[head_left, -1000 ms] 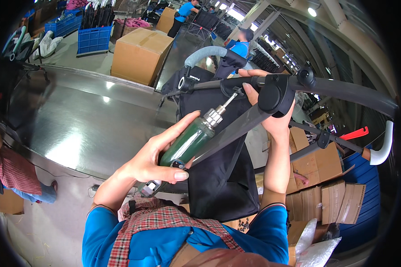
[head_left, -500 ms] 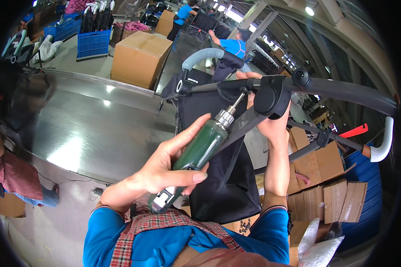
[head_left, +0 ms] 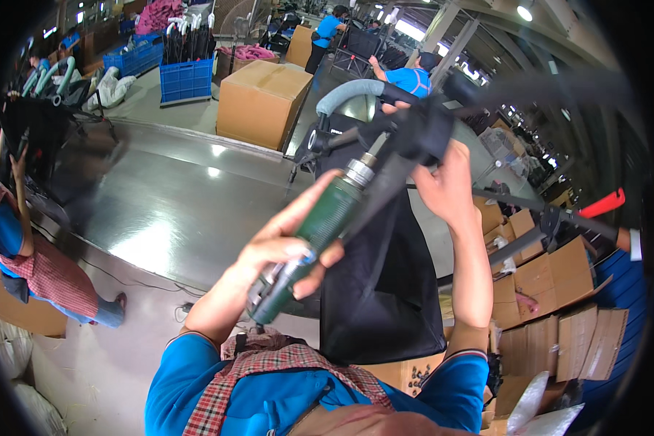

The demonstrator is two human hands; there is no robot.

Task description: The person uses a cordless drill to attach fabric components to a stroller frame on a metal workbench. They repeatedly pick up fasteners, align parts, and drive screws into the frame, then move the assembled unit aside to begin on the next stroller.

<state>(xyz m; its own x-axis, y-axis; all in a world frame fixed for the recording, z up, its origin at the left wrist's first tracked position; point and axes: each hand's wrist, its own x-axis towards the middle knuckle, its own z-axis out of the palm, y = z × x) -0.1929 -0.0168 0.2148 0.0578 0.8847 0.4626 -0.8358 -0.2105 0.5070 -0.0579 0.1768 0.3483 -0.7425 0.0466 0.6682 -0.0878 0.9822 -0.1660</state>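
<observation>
My left hand (head_left: 287, 251) grips a green power screwdriver (head_left: 316, 232), its metal tip pointing up and right at a black plastic joint (head_left: 421, 131) of a folding frame. My right hand (head_left: 443, 182) holds that joint from below and the right. Black fabric (head_left: 385, 283) hangs from the frame down in front of my chest. Grey frame tubes (head_left: 545, 91) run to the right, blurred. A grey padded handle (head_left: 352, 94) curves away behind the joint.
A shiny metal worktable (head_left: 160, 211) lies to the left. Large cardboard boxes (head_left: 261, 102) stand behind it, and flattened cartons (head_left: 552, 305) are piled at the right. A person in a checked apron (head_left: 22, 254) stands at the far left. Other workers in blue shirts (head_left: 407, 76) are at the back.
The view has shifted and the screwdriver and frame joint have risen and moved right in the picture. My left hand still grips the tool, its tip closer to the joint.
</observation>
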